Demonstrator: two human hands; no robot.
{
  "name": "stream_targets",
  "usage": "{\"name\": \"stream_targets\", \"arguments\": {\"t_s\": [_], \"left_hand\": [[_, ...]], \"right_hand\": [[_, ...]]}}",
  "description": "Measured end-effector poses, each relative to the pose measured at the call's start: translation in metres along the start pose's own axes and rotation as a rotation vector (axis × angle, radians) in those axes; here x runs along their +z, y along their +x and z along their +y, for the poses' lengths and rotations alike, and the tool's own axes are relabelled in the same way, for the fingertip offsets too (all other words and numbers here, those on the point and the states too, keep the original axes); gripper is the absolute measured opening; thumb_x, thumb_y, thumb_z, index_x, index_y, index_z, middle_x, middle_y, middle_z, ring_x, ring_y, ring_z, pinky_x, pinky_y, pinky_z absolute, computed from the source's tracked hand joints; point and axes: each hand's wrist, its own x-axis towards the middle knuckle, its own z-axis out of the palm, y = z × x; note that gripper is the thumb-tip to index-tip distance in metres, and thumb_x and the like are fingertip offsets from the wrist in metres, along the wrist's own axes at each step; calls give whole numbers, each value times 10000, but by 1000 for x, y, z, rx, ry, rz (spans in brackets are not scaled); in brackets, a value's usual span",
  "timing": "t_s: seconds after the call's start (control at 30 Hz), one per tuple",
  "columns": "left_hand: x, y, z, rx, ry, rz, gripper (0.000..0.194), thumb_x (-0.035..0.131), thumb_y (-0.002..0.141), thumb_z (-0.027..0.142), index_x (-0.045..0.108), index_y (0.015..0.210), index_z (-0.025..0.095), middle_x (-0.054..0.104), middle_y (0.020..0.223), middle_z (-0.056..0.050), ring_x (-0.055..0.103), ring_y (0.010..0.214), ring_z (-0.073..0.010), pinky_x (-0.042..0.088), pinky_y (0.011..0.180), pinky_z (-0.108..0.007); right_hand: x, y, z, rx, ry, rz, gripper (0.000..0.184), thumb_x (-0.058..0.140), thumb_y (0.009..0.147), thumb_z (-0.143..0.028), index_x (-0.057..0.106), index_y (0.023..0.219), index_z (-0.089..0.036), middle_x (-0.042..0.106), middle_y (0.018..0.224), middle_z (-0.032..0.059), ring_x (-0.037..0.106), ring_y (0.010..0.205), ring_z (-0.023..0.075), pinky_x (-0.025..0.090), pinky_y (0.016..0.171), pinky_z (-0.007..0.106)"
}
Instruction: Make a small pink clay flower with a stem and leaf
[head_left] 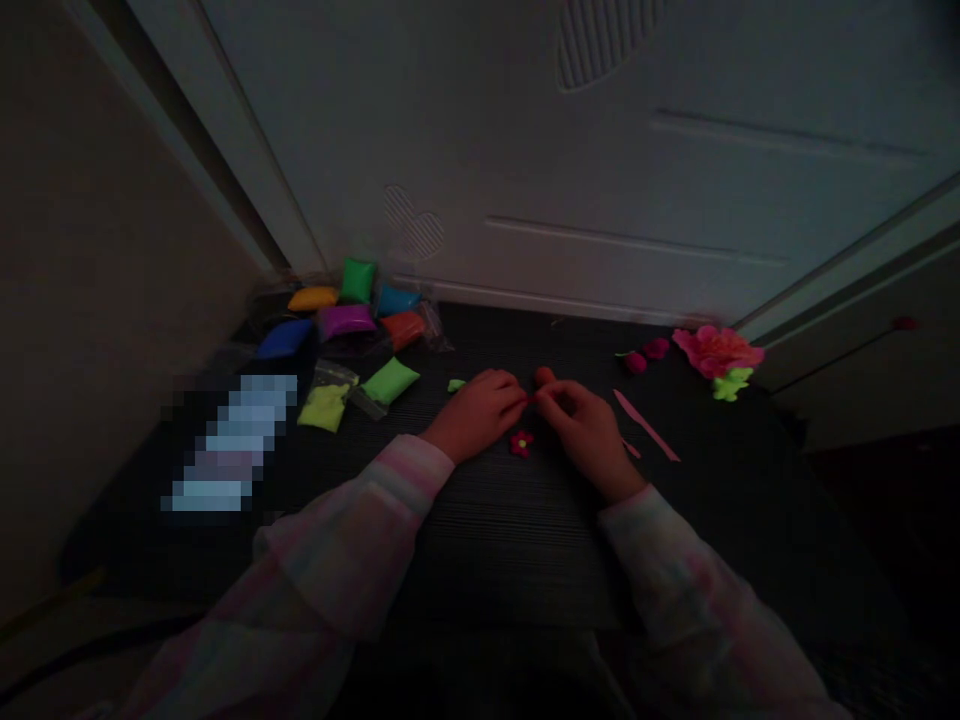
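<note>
My left hand (482,412) and my right hand (583,428) meet over the dark tabletop with their fingertips close together. Between them is a small red piece of modelling clay (532,398), pinched by both hands; its exact shape is too dim to tell. Just below the fingertips lies a small red clay flower (520,443) with a pale yellow centre. An orange-red clay ball (544,376) sits right behind my fingers. A light green clay bit (456,385) rests beside my left hand. Right of my right hand lies a pink modelling knife (646,425), with another pink tool (631,448) partly hidden.
Several clay packets, such as a light green packet (390,381) and a purple packet (348,320), lie at the left. A lit phone (236,440) is nearer me. At the back right are dark pink pieces (636,362) and a pink flower (718,350). A white panel (465,150) stands behind.
</note>
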Motion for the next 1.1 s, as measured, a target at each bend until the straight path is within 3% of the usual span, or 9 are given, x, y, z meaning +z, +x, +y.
{"name": "stream_targets", "arguments": {"t_s": [0.17, 0.43, 0.6, 0.87, 1.1], "left_hand": [[2, 0, -2, -8, 16, 5, 190, 418, 823, 234, 587, 802, 151, 553, 855, -42, 490, 837, -145, 432, 772, -290], [2, -1, -2, -14, 31, -4, 185, 416, 824, 225, 580, 801, 144, 550, 848, -38, 490, 834, -142, 429, 769, -281], [2, 0, -2, -35, 19, -12, 173, 415, 823, 222, 569, 814, 144, 549, 861, -40, 489, 842, -144, 429, 779, -289], [3, -1, -4, -30, 4, -1, 188, 409, 829, 240, 570, 815, 143, 548, 856, -44, 490, 848, -145, 427, 782, -290], [4, -1, -4, -22, 10, 10, 189, 403, 832, 239, 568, 813, 146, 550, 859, -42, 489, 846, -145, 426, 784, -288]], "right_hand": [[-8, 4, -5, 127, 288, 64, 152, 597, 661, -344, 561, 700, -201, 595, 664, -27, 528, 593, 94, 414, 605, 243], [-8, 2, -10, 294, 626, -53, 87, 616, 654, -257, 568, 703, -204, 650, 735, -18, 606, 677, 88, 477, 631, 206], [-11, 3, -10, 350, 728, -90, 10, 571, 692, -190, 579, 697, -195, 666, 746, 1, 623, 705, 102, 498, 643, 203], [-12, 5, -10, 418, 816, -44, 189, 440, 773, -201, 598, 682, -154, 672, 751, 41, 631, 684, 102, 519, 610, 186], [-11, 3, -12, 401, 816, -27, 27, 590, 701, -165, 593, 675, -160, 666, 698, -5, 614, 606, 53, 503, 562, 114]]}}
